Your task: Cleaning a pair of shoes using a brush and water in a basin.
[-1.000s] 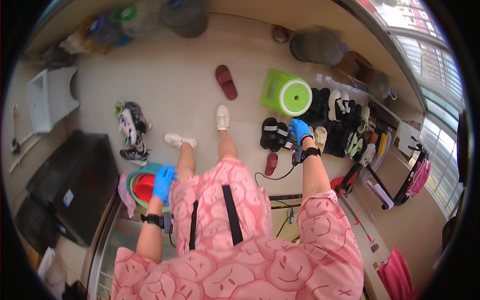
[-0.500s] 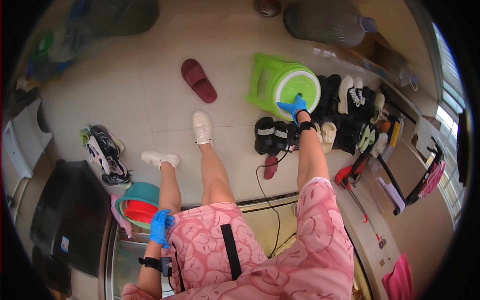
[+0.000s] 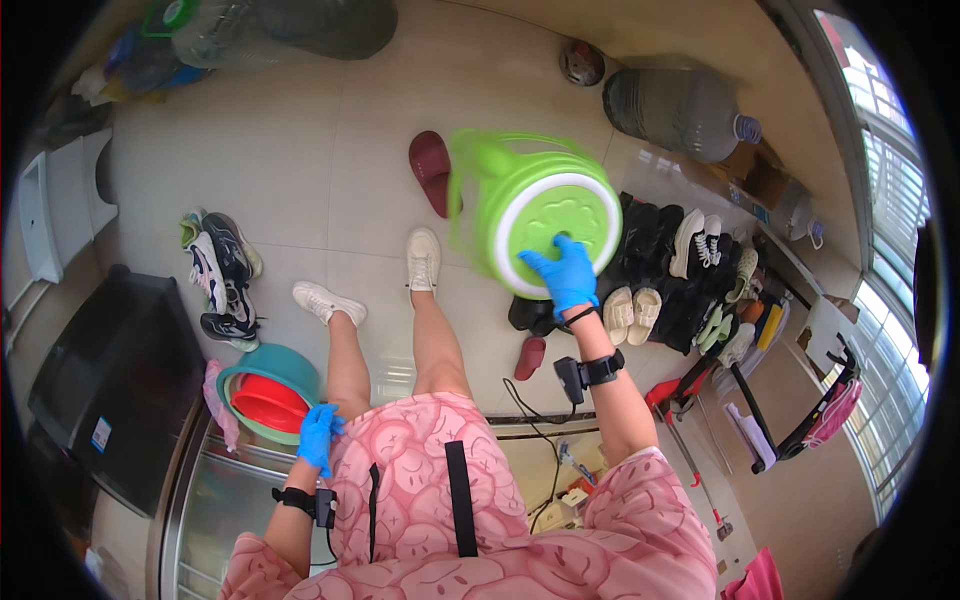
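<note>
My right hand (image 3: 568,275), in a blue glove, grips a lime-green plastic stool (image 3: 520,225) with a white ring round its seat. Fingers are hooked into the hole in the seat's middle, thumb spread on top. The stool looks raised off the floor and its legs are blurred. Beneath it, partly covered, lies a dark red slipper (image 3: 430,168). My left hand (image 3: 318,438), also gloved in blue, hangs by my thigh against my pink patterned clothing, holding nothing, its fingers loosely extended. Close by it are stacked teal and red basins (image 3: 283,362).
Rows of shoes (image 3: 690,245) line the right side, with a second red slipper (image 3: 530,357) and black cable (image 3: 522,402) nearer me. More sneakers (image 3: 222,270) lie at left, beside a black cabinet (image 3: 125,385). Large clear bottles (image 3: 675,108) lie at the back.
My right hand has lifted the stool and moved it left, away from the shoes and toward the dark red slipper. My left hand stays by my thigh. The view has shifted slightly.
</note>
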`<state>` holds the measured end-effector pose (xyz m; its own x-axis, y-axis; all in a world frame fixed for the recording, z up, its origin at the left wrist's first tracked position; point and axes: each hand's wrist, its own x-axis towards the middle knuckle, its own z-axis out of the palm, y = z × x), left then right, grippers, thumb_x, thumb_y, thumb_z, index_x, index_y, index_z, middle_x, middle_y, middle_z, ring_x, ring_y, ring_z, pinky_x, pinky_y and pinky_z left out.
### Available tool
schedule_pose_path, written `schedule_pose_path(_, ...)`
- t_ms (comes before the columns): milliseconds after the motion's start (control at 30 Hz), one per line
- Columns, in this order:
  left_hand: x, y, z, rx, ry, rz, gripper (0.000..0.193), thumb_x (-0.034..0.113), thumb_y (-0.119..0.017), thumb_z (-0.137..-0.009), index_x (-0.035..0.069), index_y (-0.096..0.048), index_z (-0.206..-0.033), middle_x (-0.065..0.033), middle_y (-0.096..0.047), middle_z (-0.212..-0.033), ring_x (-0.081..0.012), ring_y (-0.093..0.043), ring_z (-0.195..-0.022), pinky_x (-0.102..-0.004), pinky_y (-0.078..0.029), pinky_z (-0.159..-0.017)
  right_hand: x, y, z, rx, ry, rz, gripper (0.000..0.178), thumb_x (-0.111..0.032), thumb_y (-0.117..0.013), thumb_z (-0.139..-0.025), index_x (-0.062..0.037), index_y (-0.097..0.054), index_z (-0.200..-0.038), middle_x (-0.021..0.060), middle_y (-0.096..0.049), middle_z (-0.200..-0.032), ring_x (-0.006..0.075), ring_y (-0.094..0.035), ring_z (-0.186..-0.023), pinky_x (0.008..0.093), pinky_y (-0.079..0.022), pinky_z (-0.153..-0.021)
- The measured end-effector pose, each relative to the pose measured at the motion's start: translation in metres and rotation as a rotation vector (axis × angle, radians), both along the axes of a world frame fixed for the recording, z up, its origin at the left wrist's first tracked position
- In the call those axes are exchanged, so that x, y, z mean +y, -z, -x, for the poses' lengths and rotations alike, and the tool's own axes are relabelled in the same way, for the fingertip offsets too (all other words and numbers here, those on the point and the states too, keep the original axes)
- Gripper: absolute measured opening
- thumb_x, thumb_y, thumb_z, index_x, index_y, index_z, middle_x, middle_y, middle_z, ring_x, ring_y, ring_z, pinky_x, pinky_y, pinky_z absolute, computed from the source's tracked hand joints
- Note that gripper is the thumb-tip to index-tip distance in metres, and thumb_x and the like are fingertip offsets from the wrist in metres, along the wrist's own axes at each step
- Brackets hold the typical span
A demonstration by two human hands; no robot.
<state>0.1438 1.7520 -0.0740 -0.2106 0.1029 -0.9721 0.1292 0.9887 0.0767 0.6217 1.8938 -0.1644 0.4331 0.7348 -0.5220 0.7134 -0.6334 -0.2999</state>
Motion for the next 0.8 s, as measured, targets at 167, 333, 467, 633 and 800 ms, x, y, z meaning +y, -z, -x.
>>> schedule_pose_path(167,-0.027,0.008,0.023,0.003,-0.048,0.068,0.019,0.024,-0.051,-0.085,0.007,-0.057,-0.091,-0.0045,-0.06,-0.07,-0.0101,-0.051,-0.054,-0.0222,-0.039,-0.048,0.069,-0.01,0.113,0.339,-0.456,0.076,0.049,-0.045,-0.07,-0.062,-0.0026,-0.062,-0.085,0.0182,-0.06,-0.086,0.0349,-0.058,-0.08,0.0414,-0.046,-0.07)
schedule_pose_path(333,-0.046,0.013,0.048,-0.055,-0.205,0.101,0.023,0.024,-0.049,-0.084,0.005,-0.057,-0.092,-0.0075,-0.061,-0.07,-0.0126,-0.053,-0.055,-0.023,-0.042,-0.051,0.099,0.08,0.258,0.386,-0.714,0.163,0.036,-0.035,-0.069,-0.066,-0.0044,-0.064,-0.084,0.0186,-0.062,-0.088,0.0335,-0.061,-0.081,0.0411,-0.049,-0.069)
schedule_pose_path(467,-0.059,0.016,0.055,-0.068,-0.295,0.105,0.022,0.022,-0.05,-0.084,0.003,-0.057,-0.095,-0.0098,-0.06,-0.072,-0.0141,-0.054,-0.056,-0.0236,-0.043,-0.052,0.097,0.152,0.353,0.218,-0.523,0.245,0.02,-0.017,-0.055,-0.079,-0.0061,-0.065,-0.092,0.0162,-0.063,-0.093,0.0313,-0.062,-0.084,0.0389,-0.05,-0.07)
schedule_pose_path(633,-0.058,0.01,0.058,-0.092,-0.335,0.084,0.02,0.019,-0.052,-0.084,0.003,-0.056,-0.095,-0.0099,-0.059,-0.072,-0.0149,-0.054,-0.059,-0.0242,-0.045,-0.056,0.104,0.154,0.387,0.287,-0.508,0.353,0.022,-0.015,-0.05,-0.081,-0.0086,-0.063,-0.098,0.016,-0.061,-0.102,0.0299,-0.059,-0.092,0.0382,-0.049,-0.076)
schedule_pose_path(800,-0.047,0.01,0.062,-0.137,-0.348,0.096,0.017,0.02,-0.054,-0.083,0.004,-0.055,-0.089,-0.0091,-0.059,-0.073,-0.0153,-0.055,-0.061,-0.0252,-0.047,-0.058,0.125,0.129,0.337,0.614,-0.602,0.263,0.042,-0.036,-0.046,-0.078,-0.0091,-0.058,-0.108,0.0203,-0.055,-0.109,0.0368,-0.054,-0.098,0.0425,-0.042,-0.086)
